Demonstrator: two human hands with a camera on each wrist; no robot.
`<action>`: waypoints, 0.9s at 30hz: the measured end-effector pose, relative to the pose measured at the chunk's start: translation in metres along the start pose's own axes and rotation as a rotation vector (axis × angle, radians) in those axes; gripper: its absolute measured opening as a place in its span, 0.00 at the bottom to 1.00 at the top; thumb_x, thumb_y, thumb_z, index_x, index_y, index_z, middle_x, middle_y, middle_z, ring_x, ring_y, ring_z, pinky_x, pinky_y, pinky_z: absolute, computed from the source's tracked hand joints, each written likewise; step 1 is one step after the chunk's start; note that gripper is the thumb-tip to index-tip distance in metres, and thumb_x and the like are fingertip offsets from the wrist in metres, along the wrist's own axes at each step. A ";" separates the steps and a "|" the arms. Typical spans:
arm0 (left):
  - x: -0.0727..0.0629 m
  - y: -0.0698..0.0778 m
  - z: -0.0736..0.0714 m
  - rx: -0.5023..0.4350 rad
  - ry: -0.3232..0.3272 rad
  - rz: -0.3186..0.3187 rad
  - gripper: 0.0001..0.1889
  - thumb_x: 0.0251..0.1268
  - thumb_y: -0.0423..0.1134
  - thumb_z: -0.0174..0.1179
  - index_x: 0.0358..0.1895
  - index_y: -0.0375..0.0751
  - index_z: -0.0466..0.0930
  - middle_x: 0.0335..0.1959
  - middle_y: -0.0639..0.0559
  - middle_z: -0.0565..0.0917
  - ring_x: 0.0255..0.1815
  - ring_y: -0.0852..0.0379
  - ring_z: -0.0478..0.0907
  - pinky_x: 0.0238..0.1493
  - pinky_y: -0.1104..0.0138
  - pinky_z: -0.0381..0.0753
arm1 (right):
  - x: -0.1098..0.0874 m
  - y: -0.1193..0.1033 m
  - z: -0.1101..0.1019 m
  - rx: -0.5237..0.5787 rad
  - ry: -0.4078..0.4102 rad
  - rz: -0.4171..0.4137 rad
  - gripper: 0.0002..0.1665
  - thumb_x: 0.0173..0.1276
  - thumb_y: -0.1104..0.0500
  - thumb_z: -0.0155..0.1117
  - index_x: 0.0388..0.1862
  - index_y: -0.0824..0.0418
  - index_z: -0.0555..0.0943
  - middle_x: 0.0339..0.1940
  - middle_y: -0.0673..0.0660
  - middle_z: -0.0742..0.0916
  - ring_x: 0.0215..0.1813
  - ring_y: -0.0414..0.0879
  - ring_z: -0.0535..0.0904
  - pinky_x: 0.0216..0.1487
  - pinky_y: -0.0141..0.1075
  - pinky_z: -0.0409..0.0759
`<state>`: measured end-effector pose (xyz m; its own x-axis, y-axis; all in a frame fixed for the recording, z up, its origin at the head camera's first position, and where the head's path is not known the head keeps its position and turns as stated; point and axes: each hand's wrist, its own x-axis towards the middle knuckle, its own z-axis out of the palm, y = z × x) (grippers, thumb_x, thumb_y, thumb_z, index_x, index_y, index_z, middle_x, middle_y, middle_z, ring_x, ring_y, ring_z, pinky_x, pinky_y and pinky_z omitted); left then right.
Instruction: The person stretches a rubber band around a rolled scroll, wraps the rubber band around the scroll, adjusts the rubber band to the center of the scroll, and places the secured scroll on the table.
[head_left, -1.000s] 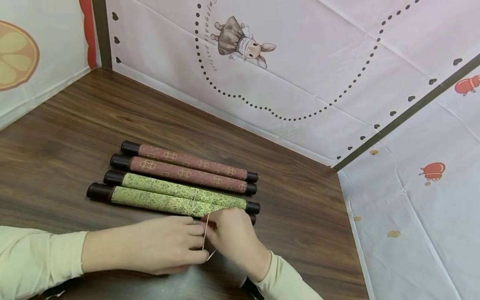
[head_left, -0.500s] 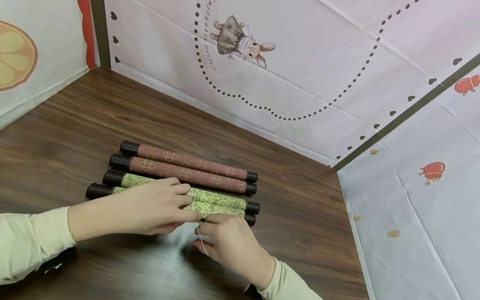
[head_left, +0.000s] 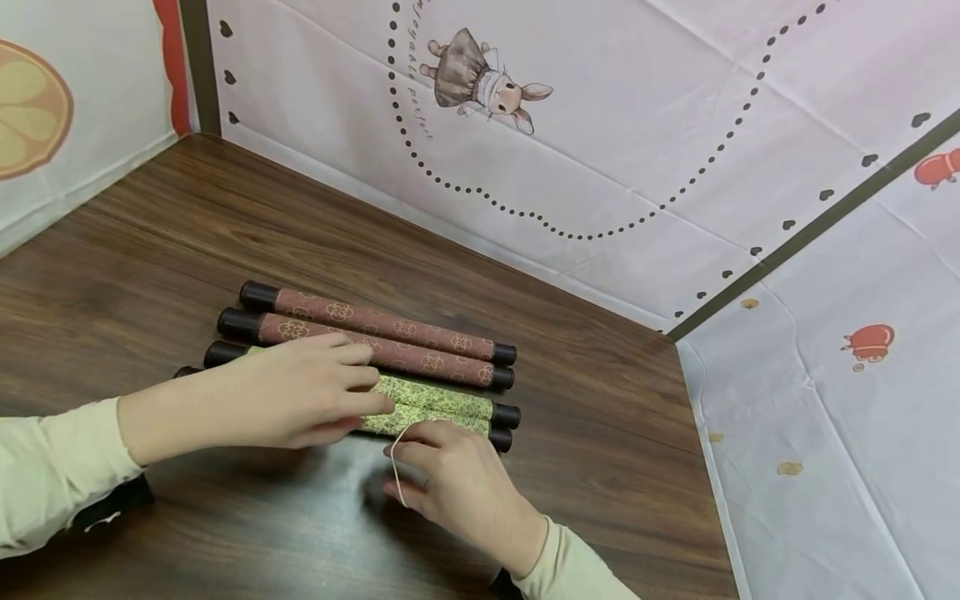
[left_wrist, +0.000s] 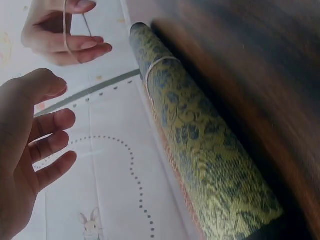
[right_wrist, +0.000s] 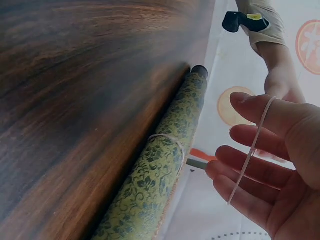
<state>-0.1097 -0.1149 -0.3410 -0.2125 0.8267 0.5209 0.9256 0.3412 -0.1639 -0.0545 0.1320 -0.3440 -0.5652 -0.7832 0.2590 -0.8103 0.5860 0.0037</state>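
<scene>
Two green patterned scroll rolls point(head_left: 442, 402) with black end knobs lie side by side, a thin pale band point(right_wrist: 170, 137) around their middle. My left hand point(head_left: 315, 396) hovers over or rests on their left part, hiding much of it; contact cannot be told. In the left wrist view its fingers are parted and hold nothing. Below the rolls' right half is my right hand point(head_left: 465, 475). A second thin white band point(right_wrist: 248, 157) loops around its spread thumb and fingers, which are relaxed. Both knob ends at the right stay visible.
Two brown-red flowered scroll rolls point(head_left: 450, 340) lie parallel just behind the green ones. Everything sits on a dark wooden table point(head_left: 600, 433). Printed cloth walls point(head_left: 600, 125) enclose the back and sides. Black straps show at both wrists.
The hands were close together at the band; the left hand has moved up and left over the green rolls. The second band now hangs on the right hand alone. The rolls stay put.
</scene>
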 end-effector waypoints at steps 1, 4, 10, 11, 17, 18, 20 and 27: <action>0.000 -0.002 -0.001 -0.004 -0.009 -0.009 0.18 0.48 0.44 0.71 0.44 0.55 0.80 0.30 0.62 0.78 0.36 0.59 0.71 0.37 0.66 0.72 | -0.001 0.001 0.000 -0.004 0.000 0.002 0.15 0.55 0.46 0.76 0.40 0.48 0.87 0.41 0.43 0.88 0.46 0.36 0.84 0.49 0.27 0.83; 0.001 -0.008 -0.003 -0.009 -0.053 -0.036 0.17 0.49 0.45 0.71 0.45 0.54 0.80 0.32 0.62 0.79 0.38 0.59 0.72 0.38 0.63 0.74 | -0.002 0.003 0.002 -0.022 -0.002 0.014 0.16 0.54 0.44 0.76 0.39 0.47 0.87 0.41 0.43 0.88 0.45 0.36 0.84 0.47 0.27 0.83; 0.003 -0.030 0.000 0.012 -0.153 -0.107 0.14 0.54 0.48 0.69 0.43 0.53 0.80 0.34 0.60 0.80 0.38 0.59 0.73 0.37 0.62 0.75 | -0.005 0.007 0.003 -0.039 -0.001 0.038 0.17 0.53 0.42 0.76 0.40 0.47 0.87 0.42 0.43 0.88 0.45 0.35 0.85 0.46 0.28 0.84; 0.004 -0.035 0.002 0.019 -0.165 -0.120 0.13 0.55 0.48 0.69 0.42 0.52 0.80 0.34 0.60 0.80 0.38 0.59 0.73 0.37 0.63 0.75 | -0.006 0.008 0.003 -0.039 0.001 0.043 0.18 0.52 0.42 0.76 0.40 0.47 0.87 0.42 0.42 0.88 0.45 0.35 0.85 0.45 0.28 0.84; 0.008 -0.061 0.023 0.037 -0.252 -0.210 0.16 0.55 0.48 0.69 0.45 0.48 0.82 0.38 0.55 0.81 0.40 0.56 0.75 0.37 0.63 0.78 | -0.011 0.015 0.003 -0.054 0.011 0.066 0.18 0.51 0.42 0.77 0.39 0.47 0.87 0.41 0.43 0.87 0.44 0.36 0.85 0.46 0.29 0.84; 0.009 -0.064 0.027 0.036 -0.272 -0.226 0.18 0.55 0.50 0.69 0.46 0.47 0.81 0.39 0.54 0.81 0.41 0.55 0.76 0.39 0.62 0.80 | -0.012 0.016 0.002 -0.055 0.010 0.072 0.18 0.51 0.42 0.77 0.39 0.47 0.87 0.41 0.43 0.87 0.44 0.36 0.85 0.46 0.29 0.84; 0.011 -0.069 0.035 0.025 -0.313 -0.258 0.22 0.57 0.52 0.68 0.50 0.44 0.81 0.43 0.50 0.82 0.43 0.53 0.77 0.41 0.60 0.82 | -0.014 0.018 0.002 -0.047 0.006 0.089 0.19 0.51 0.42 0.77 0.40 0.48 0.87 0.42 0.43 0.87 0.44 0.36 0.85 0.46 0.29 0.84; 0.019 -0.084 0.057 -0.042 -0.476 -0.372 0.40 0.60 0.61 0.63 0.66 0.31 0.71 0.61 0.37 0.78 0.60 0.40 0.77 0.58 0.47 0.80 | -0.021 0.025 0.001 -0.043 -0.010 0.136 0.20 0.51 0.42 0.77 0.42 0.47 0.87 0.43 0.43 0.87 0.44 0.36 0.85 0.46 0.30 0.84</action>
<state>-0.2091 -0.1026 -0.3654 -0.6319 0.7682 0.1029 0.7719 0.6357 -0.0050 -0.0631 0.1632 -0.3508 -0.6712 -0.6977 0.2503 -0.7187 0.6952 0.0105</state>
